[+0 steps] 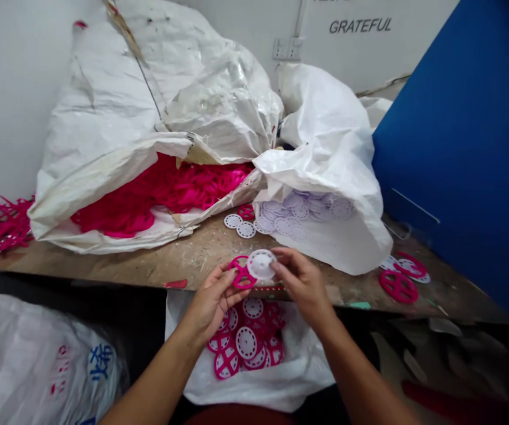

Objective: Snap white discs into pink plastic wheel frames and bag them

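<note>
My left hand (213, 298) pinches a pink spoked plastic ring (242, 278) by its left side. Between the thumb and fingers of my right hand (301, 283) is a white slotted plastic disc (260, 264), held by its right edge. The disc partly overlaps the ring's right side, and I cannot tell whether they touch. Just below my hands, an open white bag (298, 372) holds several pink rings fitted with white discs (246, 343). Two loose white discs (246, 229) and a pink ring lie on the table beyond my hands.
A large white sack (117, 106) full of pink rings (183, 186) leans at the back left. Beside it, another sack (334, 130) spills white discs (301, 209). Pink and white pieces (399, 287) lie right, near a blue panel (462, 159). The wooden table (139, 268) ends below my hands.
</note>
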Demonstrator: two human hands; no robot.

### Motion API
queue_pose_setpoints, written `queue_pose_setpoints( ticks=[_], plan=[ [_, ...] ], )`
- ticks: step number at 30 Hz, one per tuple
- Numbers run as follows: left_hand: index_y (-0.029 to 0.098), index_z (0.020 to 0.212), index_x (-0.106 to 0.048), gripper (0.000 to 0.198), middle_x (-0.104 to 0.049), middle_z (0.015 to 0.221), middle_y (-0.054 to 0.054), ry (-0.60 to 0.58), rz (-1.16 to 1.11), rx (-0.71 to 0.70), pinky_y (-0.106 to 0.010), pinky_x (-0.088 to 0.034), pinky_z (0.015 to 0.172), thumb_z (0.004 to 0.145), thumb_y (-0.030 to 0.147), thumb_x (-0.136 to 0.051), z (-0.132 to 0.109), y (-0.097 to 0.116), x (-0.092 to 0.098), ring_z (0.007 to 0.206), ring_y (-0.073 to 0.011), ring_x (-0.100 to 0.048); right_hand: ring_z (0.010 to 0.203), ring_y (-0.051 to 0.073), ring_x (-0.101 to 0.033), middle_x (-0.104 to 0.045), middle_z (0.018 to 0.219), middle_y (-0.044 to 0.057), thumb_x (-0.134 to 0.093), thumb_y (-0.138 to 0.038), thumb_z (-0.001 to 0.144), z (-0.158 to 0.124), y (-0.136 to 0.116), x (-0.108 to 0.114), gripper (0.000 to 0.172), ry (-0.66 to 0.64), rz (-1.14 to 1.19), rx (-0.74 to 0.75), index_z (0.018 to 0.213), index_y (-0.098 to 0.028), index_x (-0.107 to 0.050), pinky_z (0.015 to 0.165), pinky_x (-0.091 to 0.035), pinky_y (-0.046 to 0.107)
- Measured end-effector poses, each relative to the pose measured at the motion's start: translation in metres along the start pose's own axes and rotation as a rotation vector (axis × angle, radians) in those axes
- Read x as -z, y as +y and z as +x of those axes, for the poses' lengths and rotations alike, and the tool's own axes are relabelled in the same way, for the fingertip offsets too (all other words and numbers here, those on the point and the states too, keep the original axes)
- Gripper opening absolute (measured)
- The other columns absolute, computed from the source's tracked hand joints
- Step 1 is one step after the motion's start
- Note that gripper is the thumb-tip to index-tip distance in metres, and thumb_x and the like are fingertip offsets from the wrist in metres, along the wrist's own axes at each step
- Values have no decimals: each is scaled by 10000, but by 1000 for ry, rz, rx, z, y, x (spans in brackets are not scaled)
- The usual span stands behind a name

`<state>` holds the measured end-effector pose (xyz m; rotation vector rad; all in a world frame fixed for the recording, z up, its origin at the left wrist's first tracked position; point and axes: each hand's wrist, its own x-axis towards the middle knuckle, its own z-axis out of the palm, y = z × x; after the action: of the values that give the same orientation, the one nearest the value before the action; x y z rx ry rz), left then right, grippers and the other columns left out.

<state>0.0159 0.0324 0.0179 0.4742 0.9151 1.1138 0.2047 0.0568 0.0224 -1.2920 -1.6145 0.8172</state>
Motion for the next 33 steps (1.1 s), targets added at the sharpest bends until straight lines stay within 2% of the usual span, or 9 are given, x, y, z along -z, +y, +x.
queue_pose_setpoints(
  ticks=[6, 12, 15, 18, 22, 26, 30, 31, 33],
  plan=[
    [187, 1144, -547, 358, -645, 1112, -69, -49, 353, -188, -293, -544, 740, 855, 397, -538, -2, -18, -1, 930, -193, -635, 886, 189, -599, -635, 942, 67, -518, -269, 868, -18, -5, -28, 206, -8, -30, 114, 988, -215, -677, 779, -470, 310],
    [162, 1078, -625, 315, -651, 1116, -72, -9, 736, -442, -327, -423, 964, 879, 362, -486, -6, -14, -1, 1078, -218, -570, 715, 169, -593, -622, 735, 17, -455, -302, 900, -18, -2, -28, 206, -140, -22, 10, 978, -212, -623, 657, -454, 277],
    [163, 1172, -552, 374, -631, 1151, -83, -73, 642, -345, -326, -469, 901, 875, 380, -482, -7, -13, 0, 1051, -219, -587, 594, 144, -553, -568, 637, -16, -443, -324, 903, -19, -3, -26, 204, -130, 69, -80, 971, -206, -595, 592, -436, 258],
    [191, 1250, -445, 459, -622, 1152, -89, -153, 559, -174, -309, -530, 760, 840, 371, -544, -11, -16, 3, 977, -222, -624, 590, 127, -561, -598, 735, -14, -471, -320, 887, -24, -3, -21, 193, -183, 246, -164, 1025, -211, -550, 590, -452, 248],
    [181, 1161, -482, 418, -670, 975, -67, -133, 599, -119, -282, -533, 676, 804, 370, -592, -18, -26, 8, 791, -192, -666, 798, 150, -607, -637, 918, 12, -553, -257, 840, -36, 0, -18, 244, -304, 289, -123, 1080, -226, -524, 701, -476, 257],
    [181, 1149, -499, 436, -680, 888, -56, -119, 600, -82, -275, -523, 623, 793, 414, -593, -24, -32, 11, 692, -181, -670, 792, 146, -604, -651, 891, 9, -558, -256, 846, -40, -4, -16, 225, -348, 193, -64, 1067, -214, -551, 709, -469, 258],
    [200, 1179, -525, 427, -692, 946, -66, -259, 722, -7, -273, -513, 669, 796, 375, -594, -31, -4, 21, 772, -190, -671, 738, 149, -606, -661, 867, 1, -588, -318, 825, -14, -8, 8, 278, -455, 33, -41, 1092, -240, -590, 652, -474, 255],
    [207, 1187, -539, 435, -693, 964, -67, -267, 806, -33, -276, -509, 691, 785, 356, -611, -32, 8, 25, 803, -196, -668, 760, 162, -613, -667, 902, 12, -583, -336, 824, -2, -4, 18, 270, -413, -36, -34, 1077, -243, -607, 671, -481, 272],
    [221, 1192, -563, 441, -692, 990, -65, -200, 1001, -164, -284, -499, 723, 772, 339, -628, -28, 36, 33, 841, -206, -658, 808, 199, -623, -674, 969, 53, -542, -374, 836, 26, 15, 38, 247, -167, -217, -24, 1011, -228, -636, 735, -489, 328]
  ],
)
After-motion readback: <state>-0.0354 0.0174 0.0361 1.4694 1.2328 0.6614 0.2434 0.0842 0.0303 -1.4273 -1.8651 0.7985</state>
